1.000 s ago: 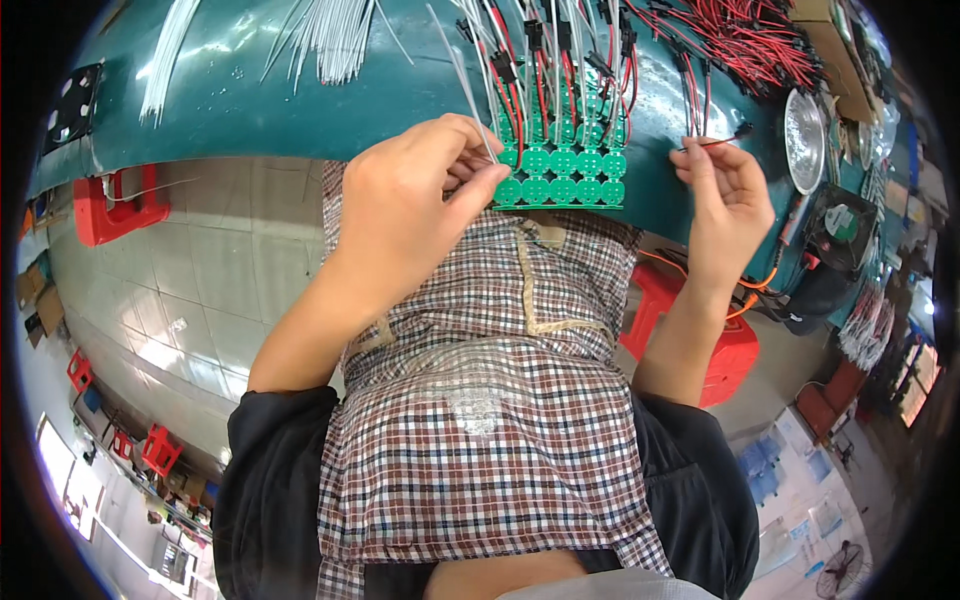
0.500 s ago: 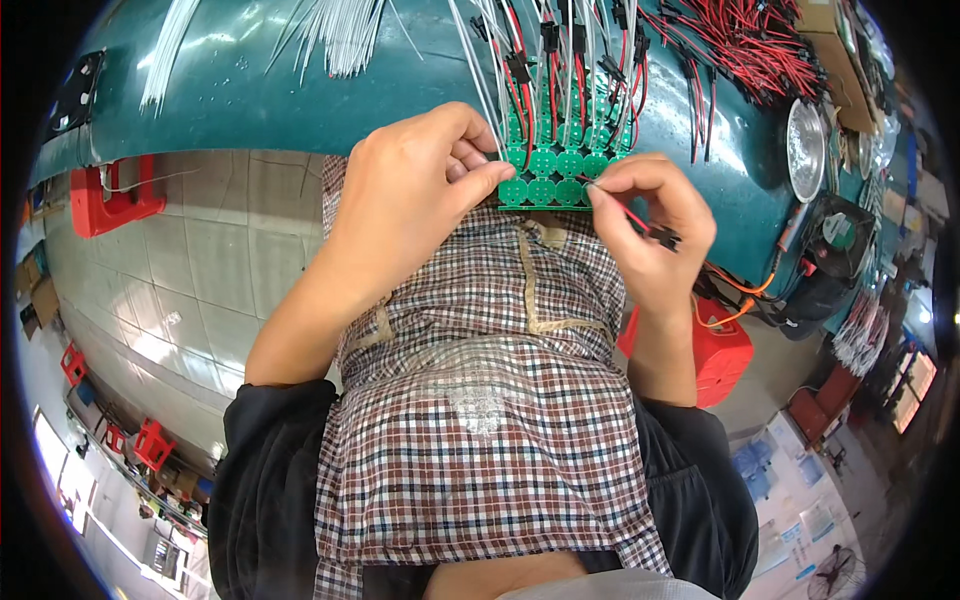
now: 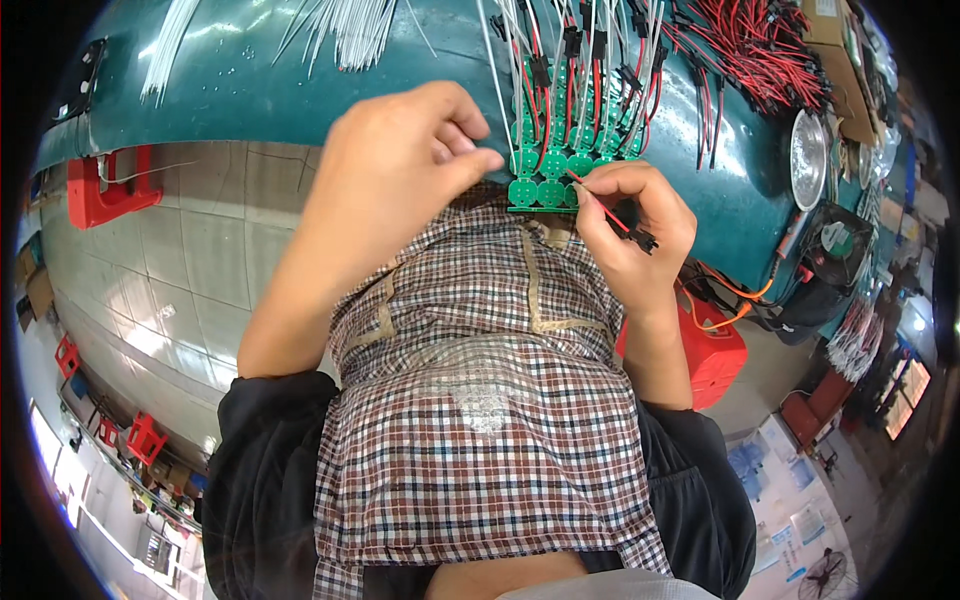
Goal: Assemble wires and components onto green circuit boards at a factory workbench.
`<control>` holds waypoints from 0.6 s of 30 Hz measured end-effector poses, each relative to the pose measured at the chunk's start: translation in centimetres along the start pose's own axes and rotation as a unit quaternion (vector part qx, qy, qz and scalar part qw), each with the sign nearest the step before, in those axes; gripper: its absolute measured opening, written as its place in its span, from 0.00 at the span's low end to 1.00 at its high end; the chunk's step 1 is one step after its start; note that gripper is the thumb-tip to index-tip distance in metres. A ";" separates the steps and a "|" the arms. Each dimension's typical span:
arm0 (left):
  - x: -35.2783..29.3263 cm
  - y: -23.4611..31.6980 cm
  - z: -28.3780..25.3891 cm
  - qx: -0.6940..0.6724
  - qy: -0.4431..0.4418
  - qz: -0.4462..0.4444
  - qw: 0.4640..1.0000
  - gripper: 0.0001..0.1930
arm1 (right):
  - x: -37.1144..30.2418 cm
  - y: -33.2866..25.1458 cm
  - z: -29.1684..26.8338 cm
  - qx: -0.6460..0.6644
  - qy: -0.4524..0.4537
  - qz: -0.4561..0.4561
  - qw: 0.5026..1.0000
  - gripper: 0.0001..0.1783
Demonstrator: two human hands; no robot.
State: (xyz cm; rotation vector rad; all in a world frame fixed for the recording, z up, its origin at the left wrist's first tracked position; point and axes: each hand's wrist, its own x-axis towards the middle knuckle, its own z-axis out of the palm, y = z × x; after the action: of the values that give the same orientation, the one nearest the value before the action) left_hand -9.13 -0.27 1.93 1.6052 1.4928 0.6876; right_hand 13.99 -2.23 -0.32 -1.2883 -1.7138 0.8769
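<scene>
A green circuit board panel (image 3: pixel 538 194) lies at the near edge of the table, with white wires and red-and-black leads with black connectors rising from its far rows. My right hand (image 3: pixel 645 225) pinches another red-and-black lead (image 3: pixel 616 220) between thumb and forefinger at the panel's near right corner. That lead's black connector (image 3: pixel 641 239) hangs below the fingers. Just left of the panel, my left hand (image 3: pixel 415 150) hovers with thumb and forefinger apart. Nothing shows between them. The panel's right part is partly hidden behind my right fingers.
White wires (image 3: pixel 350 38) lie in a bundle on the green table (image 3: pixel 250 95). A heap of red-and-black leads (image 3: pixel 765 60) lies far right, near a cardboard box (image 3: pixel 840 85) and a round metal dish (image 3: pixel 808 160). An orange cable (image 3: pixel 752 291) hangs by the table's right edge, above a red stool (image 3: pixel 712 355).
My left hand has drawn away from the panel's left edge, leftward and up. The panel has shifted slightly right. My right hand keeps the lead, moved a little left, its connector now showing more.
</scene>
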 end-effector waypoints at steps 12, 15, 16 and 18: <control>4.2 -8.5 -14.3 0.149 0.139 -0.109 0.973 0.16 | 0.1 0.1 0.1 -0.020 -0.007 -0.013 1.000 0.11; 5.3 -9.4 -16.1 0.316 0.229 -0.112 0.914 0.18 | 0.2 0.1 0.0 -0.022 -0.006 -0.029 0.999 0.11; 5.5 -9.6 -16.5 0.429 0.290 -0.115 0.848 0.19 | 0.2 0.1 -0.1 -0.022 -0.012 -0.038 0.999 0.11; 6.1 -13.0 -18.8 0.467 0.283 -0.134 0.827 0.22 | 0.3 0.1 -0.1 -0.021 -0.018 -0.048 0.998 0.11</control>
State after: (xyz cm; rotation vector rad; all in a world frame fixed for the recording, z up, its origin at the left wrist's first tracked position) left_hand -30.75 8.97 -0.23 1.8729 2.7321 0.2473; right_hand 14.03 -1.94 -0.29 -1.2133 -1.8155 0.8172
